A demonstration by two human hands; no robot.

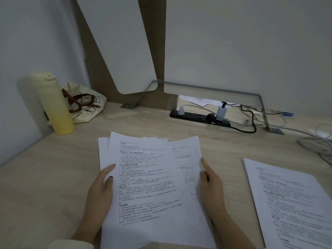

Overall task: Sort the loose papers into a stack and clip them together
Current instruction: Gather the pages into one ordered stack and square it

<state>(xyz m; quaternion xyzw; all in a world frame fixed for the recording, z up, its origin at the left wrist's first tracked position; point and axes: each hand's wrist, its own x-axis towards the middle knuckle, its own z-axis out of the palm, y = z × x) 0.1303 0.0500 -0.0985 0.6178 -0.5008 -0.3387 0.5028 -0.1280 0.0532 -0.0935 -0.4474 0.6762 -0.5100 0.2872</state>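
Loose papers (pixel 150 177), printed with dense text, are held in an uneven fan low in the middle of the view, just above the pale wood tabletop (pixel 53 177). Their top corners are splayed out of line and several sheets peek out to the left and right.

The left hand (pixel 102 187) grips the fan's left edge. One finger lies stretched along the top sheet and the thumb, with a dark nail, is pressed onto the paper beside it. The other fingers are hidden under the sheets.

The right hand (pixel 210 182) holds the right edge. Its forefinger points up along the margin and the thumb is pinched against the top sheet, with the remaining fingers out of sight beneath. Both hands are clasping the same bunch.

A second stack (pixel 287 198) of printed sheets lies flat on the tabletop to the right, well apart from the held fan, its edges fairly even.

At the far left stands a pale yellow bottle (pixel 53 103), upright, with a cream cloth bag (pixel 88 105) with brown handles slumped just behind it. Along the back edge lies a black power strip (pixel 197 117) with plugs in it, and cables (pixel 312 144) trail off to the right.
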